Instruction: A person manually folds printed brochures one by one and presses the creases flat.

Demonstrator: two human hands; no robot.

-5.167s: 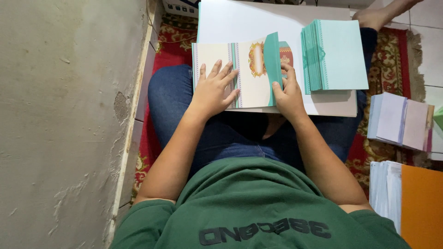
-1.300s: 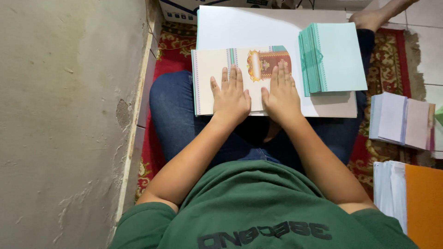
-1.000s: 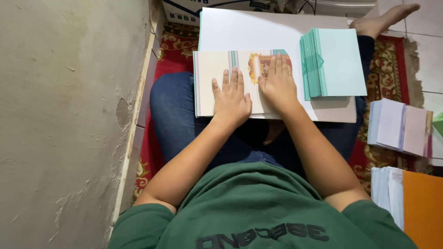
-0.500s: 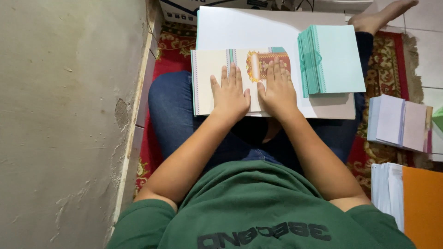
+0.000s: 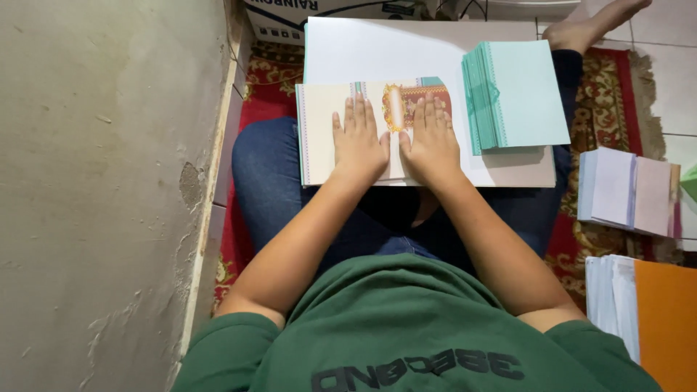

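On the lap: white board (image 5: 406, 51) serving as work surface. Cream printed card (image 5: 319, 134), gold-and-red ornament, lies at its near edge; left hand (image 5: 358, 141) and right hand (image 5: 430, 138) rest flat, fingers extended, pressing it down. Teal card stack (image 5: 519, 94) just beside, right.

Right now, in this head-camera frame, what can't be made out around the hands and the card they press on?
- Middle of the cream card, head view: covered by the left hand and right hand, both flat on it.
- Palms and anything under them: hidden by the hands' backs.
- Orange sheet stack: cut off by the right and bottom edges.
- Cardboard box: cut off by the top edge.
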